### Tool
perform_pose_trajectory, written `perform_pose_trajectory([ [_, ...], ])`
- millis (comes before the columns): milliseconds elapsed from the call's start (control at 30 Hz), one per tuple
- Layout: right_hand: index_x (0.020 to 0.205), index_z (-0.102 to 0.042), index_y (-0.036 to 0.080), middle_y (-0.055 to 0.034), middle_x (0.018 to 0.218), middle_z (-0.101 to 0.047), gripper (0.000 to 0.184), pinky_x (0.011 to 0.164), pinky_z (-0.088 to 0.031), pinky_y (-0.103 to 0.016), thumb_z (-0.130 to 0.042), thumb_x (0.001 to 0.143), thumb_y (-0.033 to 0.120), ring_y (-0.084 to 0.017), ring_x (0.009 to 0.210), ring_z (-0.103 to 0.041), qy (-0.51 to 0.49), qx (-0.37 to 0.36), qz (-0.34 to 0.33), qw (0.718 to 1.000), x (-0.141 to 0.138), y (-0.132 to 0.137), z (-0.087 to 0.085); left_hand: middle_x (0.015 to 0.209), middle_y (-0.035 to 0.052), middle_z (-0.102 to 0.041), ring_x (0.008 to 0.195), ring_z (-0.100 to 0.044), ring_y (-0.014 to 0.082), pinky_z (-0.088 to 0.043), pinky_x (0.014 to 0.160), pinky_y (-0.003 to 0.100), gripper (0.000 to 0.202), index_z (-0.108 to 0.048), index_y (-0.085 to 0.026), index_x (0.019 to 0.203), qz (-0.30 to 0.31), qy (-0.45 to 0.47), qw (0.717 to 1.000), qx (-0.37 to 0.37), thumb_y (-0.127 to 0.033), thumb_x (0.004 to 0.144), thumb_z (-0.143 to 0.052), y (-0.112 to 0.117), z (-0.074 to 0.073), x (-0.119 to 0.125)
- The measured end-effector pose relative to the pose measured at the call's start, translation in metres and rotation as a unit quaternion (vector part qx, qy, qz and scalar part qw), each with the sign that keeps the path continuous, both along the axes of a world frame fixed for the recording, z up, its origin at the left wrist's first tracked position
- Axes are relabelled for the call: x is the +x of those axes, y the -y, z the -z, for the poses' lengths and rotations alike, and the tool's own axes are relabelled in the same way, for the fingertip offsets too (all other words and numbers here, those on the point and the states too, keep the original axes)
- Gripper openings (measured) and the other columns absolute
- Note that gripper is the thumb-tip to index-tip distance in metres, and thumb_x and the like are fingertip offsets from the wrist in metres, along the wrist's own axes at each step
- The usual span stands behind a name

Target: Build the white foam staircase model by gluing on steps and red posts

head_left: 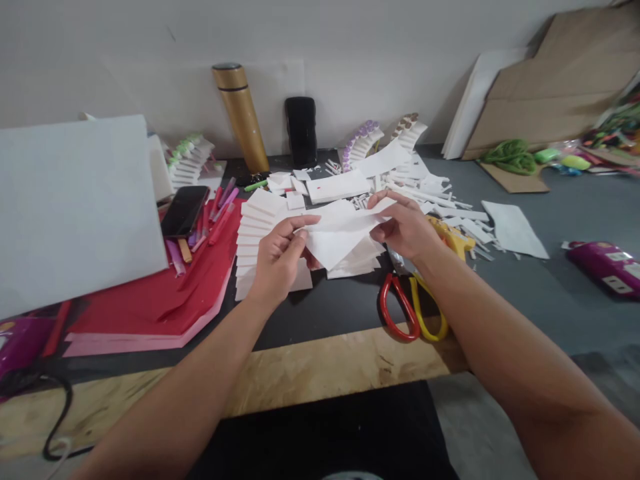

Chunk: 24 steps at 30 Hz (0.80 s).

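Between my two hands is a sheet of white paper (333, 241), partly folded, with a pointed corner hanging down. My left hand (283, 257) pinches its left end between thumb and fingers. At the right end, my right hand (405, 227) grips the paper's edge. Beneath and behind it, fanned white paper pieces (250, 237) lie in overlapping rows. Scissors (400, 310) with one red and one yellow handle loop rest below my right hand, their blades partly hidden by it. A yellow tool (453, 239), probably a glue gun, lies partly behind my right forearm.
Red and pink sheets (150, 303) lie left under a white board (75, 213) and a phone (185, 210). A gold flask (243, 120) and black device (301, 132) stand by the wall. Paper scraps (425, 193) litter the back; a purple packet (605, 267) lies right.
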State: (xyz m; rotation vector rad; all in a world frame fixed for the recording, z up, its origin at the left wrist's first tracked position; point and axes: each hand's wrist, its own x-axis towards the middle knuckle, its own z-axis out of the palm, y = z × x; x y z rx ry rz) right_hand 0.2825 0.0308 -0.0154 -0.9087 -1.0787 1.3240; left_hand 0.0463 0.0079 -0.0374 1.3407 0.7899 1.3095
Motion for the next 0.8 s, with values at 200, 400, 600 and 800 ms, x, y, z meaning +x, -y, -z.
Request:
perform_pose_trajectory([
  [200, 0.079, -0.068, 0.019, 0.0037, 0.063, -0.062, 0.021, 0.037, -0.038, -0.020, -0.083, 0.066, 0.025, -0.007, 0.045, -0.048, 0.040, 0.014, -0.002, 0.999, 0.0001, 0.0011, 0.0025, 0.058, -0.0043, -0.054, 0.044, -0.048, 0.0074, -0.039, 0.044, 0.020, 0.027, -0.071, -0.017, 0.111, 0.011, 0.016, 1.000, -0.014, -0.031, 0.089, -0.067, -0.0053, -0.0017, -0.0038],
  [400, 0.079, -0.073, 0.018, 0.0033, 0.058, -0.059, 0.014, 0.033, -0.034, -0.020, -0.078, 0.067, 0.022, -0.007, 0.042, -0.045, 0.029, 0.014, -0.006, 0.999, 0.0032, 0.0006, -0.0017, 0.063, -0.0029, -0.058, 0.047, -0.050, 0.0074, -0.040, 0.044, 0.020, 0.029, -0.071, -0.018, 0.110, 0.002, 0.014, 1.000, -0.009, -0.032, 0.085, -0.071, -0.0066, -0.0028, -0.0021],
  [600, 0.071, -0.072, 0.017, 0.0006, 0.058, -0.059, 0.012, 0.033, -0.030, -0.019, -0.064, 0.063, 0.015, -0.005, 0.040, -0.041, 0.009, -0.004, 0.004, 1.000, 0.0029, 0.0016, -0.0049, 0.060, -0.0031, -0.057, 0.048, -0.049, 0.0070, -0.040, 0.046, 0.020, 0.022, -0.076, -0.018, 0.102, -0.018, 0.022, 1.000, -0.006, -0.029, 0.084, -0.071, -0.0041, -0.0045, -0.0011],
  [800, 0.063, -0.065, 0.018, 0.0023, 0.057, -0.051, 0.003, 0.036, -0.026, -0.017, -0.063, 0.063, 0.016, -0.004, 0.043, -0.035, 0.005, 0.011, 0.011, 1.000, -0.0006, 0.0020, -0.0042, 0.066, -0.0006, -0.063, 0.049, -0.051, 0.0073, -0.042, 0.046, 0.021, 0.016, -0.079, -0.018, 0.090, -0.035, 0.034, 0.999, -0.023, -0.022, 0.082, -0.065, -0.0024, -0.0055, 0.0012],
])
